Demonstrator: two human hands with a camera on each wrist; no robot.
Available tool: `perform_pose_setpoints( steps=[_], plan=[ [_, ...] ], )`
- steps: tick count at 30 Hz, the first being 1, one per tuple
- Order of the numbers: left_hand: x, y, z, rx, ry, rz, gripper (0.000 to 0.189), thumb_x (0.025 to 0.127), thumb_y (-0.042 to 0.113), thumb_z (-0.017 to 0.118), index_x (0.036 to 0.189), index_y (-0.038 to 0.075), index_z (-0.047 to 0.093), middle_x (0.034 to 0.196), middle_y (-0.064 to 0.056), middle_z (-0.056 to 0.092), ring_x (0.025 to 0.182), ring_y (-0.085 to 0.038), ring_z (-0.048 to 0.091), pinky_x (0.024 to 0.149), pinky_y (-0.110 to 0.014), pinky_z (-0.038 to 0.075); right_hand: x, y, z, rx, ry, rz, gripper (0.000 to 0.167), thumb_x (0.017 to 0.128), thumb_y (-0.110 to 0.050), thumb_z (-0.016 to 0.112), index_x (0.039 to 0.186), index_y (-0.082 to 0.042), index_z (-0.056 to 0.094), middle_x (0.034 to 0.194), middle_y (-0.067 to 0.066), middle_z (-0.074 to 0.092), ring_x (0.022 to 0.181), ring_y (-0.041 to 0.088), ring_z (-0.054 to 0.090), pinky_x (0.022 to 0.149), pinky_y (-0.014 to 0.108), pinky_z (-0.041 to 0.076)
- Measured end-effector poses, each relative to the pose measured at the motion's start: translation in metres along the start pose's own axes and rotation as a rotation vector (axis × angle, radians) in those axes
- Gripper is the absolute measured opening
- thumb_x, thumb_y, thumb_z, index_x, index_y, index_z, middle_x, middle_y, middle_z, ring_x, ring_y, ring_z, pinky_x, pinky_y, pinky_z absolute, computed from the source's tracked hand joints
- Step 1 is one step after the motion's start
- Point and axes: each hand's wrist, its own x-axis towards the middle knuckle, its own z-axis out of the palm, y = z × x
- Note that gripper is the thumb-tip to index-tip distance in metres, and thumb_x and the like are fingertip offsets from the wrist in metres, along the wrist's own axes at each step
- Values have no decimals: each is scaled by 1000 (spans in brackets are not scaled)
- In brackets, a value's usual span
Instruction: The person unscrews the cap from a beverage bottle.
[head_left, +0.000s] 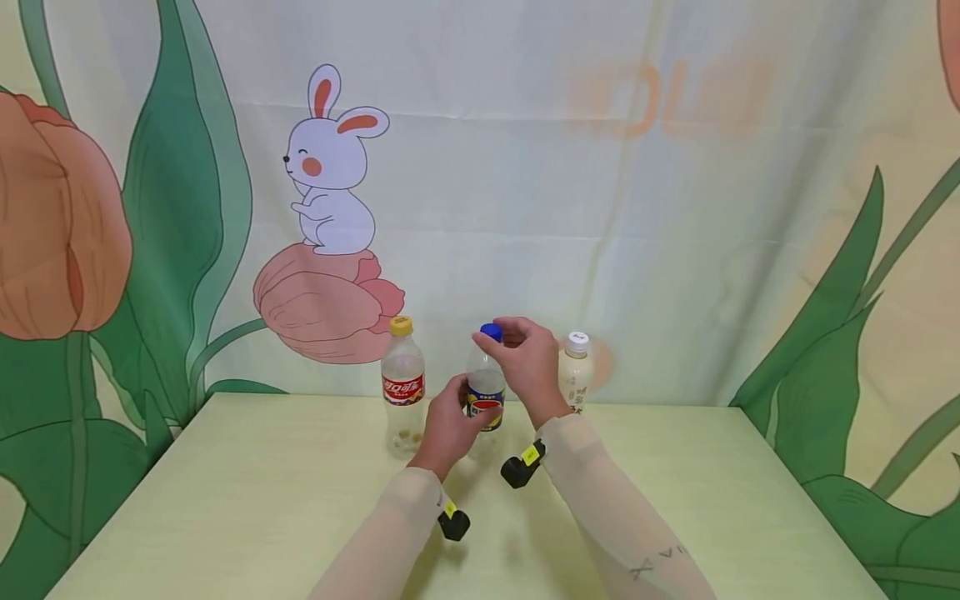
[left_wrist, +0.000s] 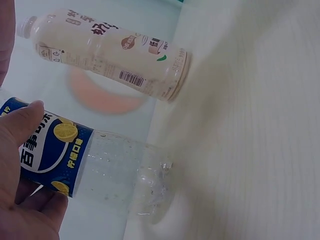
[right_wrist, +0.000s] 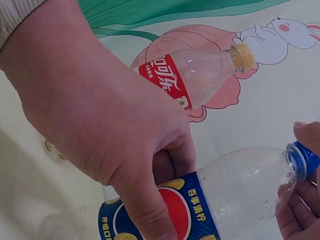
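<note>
A clear plastic bottle [head_left: 486, 382] with a blue lemon-patterned label stands at the middle of the table. My left hand [head_left: 452, 423] grips it around the label, thumb on one side and fingers on the other. At its top, my right hand [head_left: 531, 360] pinches the blue cap [right_wrist: 303, 160] between thumb and fingers. In the right wrist view the cap sits at the bottle's neck. The bottle looks see-through, with droplets on its inner wall, and its base [left_wrist: 152, 187] is close to the tabletop in the left wrist view.
Left of the hands stands a clear bottle [head_left: 405, 367] with a yellow cap, red label and small pieces at its bottom. A cream-coloured bottle [head_left: 576, 375] with a white cap is behind the right wrist. The pale table [head_left: 247, 500] meets a printed curtain [head_left: 480, 167] at the back.
</note>
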Motion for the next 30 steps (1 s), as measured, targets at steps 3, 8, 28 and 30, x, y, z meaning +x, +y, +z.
perform_pose_setpoints(
  steps=[3, 8, 28, 30],
  plan=[
    [1, -1, 1, -7, -3, -3, 69, 89, 24, 81, 148, 12, 46, 149, -12, 58, 138, -32, 56, 114, -50, 48, 0, 0, 0, -2, 8, -11, 46, 84, -39, 86, 119, -11, 75, 108, 8, 77, 100, 24, 72, 92, 42, 61],
    [3, -4, 1, -15, -9, 1, 68, 89, 24, 81, 147, 12, 47, 147, -12, 59, 135, -32, 58, 112, -50, 49, 0, -2, 0, -13, 16, -27, 43, 84, -36, 86, 117, -11, 76, 107, 9, 78, 98, 24, 73, 91, 42, 61],
    [8, -16, 2, -40, -28, 26, 67, 90, 26, 81, 147, 10, 49, 146, -13, 60, 134, -33, 59, 112, -49, 49, 1, -2, -3, -36, 3, -60, 41, 85, -37, 85, 114, -10, 77, 101, 7, 79, 92, 22, 74, 86, 39, 63],
    [7, -17, 2, -33, -30, 32, 67, 90, 27, 80, 147, 10, 49, 146, -14, 60, 134, -33, 59, 112, -49, 49, 0, -1, -3, -33, 2, -61, 40, 84, -37, 85, 114, -10, 77, 100, 7, 79, 92, 22, 74, 86, 39, 63]
  ],
)
